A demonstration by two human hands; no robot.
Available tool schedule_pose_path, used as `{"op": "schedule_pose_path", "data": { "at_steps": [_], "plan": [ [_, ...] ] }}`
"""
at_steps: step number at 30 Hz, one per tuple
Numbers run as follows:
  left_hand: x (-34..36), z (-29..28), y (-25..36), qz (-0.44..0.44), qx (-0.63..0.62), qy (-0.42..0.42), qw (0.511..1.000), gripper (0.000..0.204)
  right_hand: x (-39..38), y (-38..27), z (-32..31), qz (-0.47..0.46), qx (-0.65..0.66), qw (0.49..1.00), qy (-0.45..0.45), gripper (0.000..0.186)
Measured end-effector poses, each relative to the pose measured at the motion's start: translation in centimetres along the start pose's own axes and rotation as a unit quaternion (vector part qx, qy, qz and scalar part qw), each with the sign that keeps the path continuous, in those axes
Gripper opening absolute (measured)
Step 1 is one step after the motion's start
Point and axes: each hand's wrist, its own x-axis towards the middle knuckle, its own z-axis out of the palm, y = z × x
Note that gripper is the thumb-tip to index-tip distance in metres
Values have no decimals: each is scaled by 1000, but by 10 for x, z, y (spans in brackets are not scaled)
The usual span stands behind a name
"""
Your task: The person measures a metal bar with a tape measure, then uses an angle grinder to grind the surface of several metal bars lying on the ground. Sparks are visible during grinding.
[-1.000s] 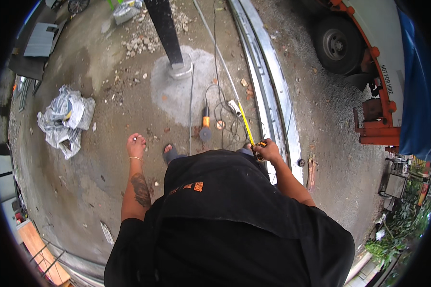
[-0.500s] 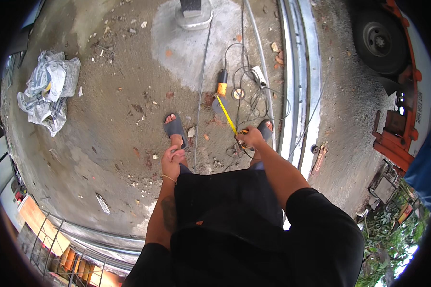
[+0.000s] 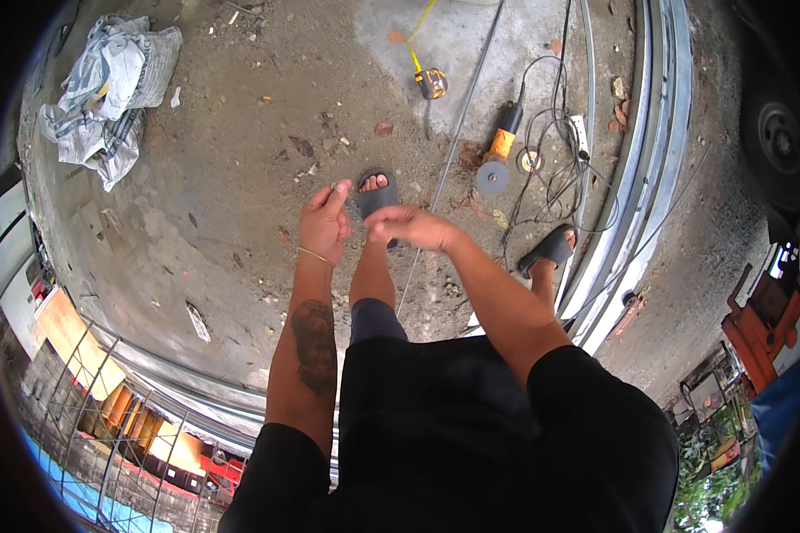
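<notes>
My left hand (image 3: 325,222) is raised over my sandalled foot, its fingers closed around something I cannot make out. My right hand (image 3: 411,227) reaches across beside it, slightly blurred, with loosely bent fingers apart and nothing seen in them. Beyond them a yellow and black tape measure (image 3: 432,83) lies on the ground, its yellow blade (image 3: 414,54) drawn out toward the concrete patch. An orange and black angle grinder (image 3: 503,143) with a grey disc lies farther right, beside a small round disc (image 3: 530,161), a white power strip (image 3: 578,133) and tangled black cord.
Long metal channels (image 3: 649,169) and thin rods run along my right. A truck's wheel (image 3: 778,142) and orange metalwork (image 3: 760,329) are at the far right. Crumpled white sacks (image 3: 116,89) lie upper left. A metal grid (image 3: 107,435) and boards (image 3: 80,338) are at lower left.
The tape measure has left my right hand and now lies on the ground farther forward. Both hands have come close together in front of me. The view has swung, shifting the grinder and rods rightward.
</notes>
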Motion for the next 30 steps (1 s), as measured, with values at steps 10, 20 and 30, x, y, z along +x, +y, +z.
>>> {"op": "schedule_pose_path", "data": {
  "at_steps": [10, 20, 30],
  "plan": [
    [30, -16, -35, -22, 29, 102, 994, 26, 34, 6, 63, -30, -298, 890, 344, 38],
    [58, 19, -122, 97, 198, -6, 975, 30, 21, 55, 22, -144, -261, 862, 410, 20],
    [73, 43, -213, -11, 175, 11, 984, 32, -66, 79, -223, 149, -625, 720, 263, 60]
  ]
}}
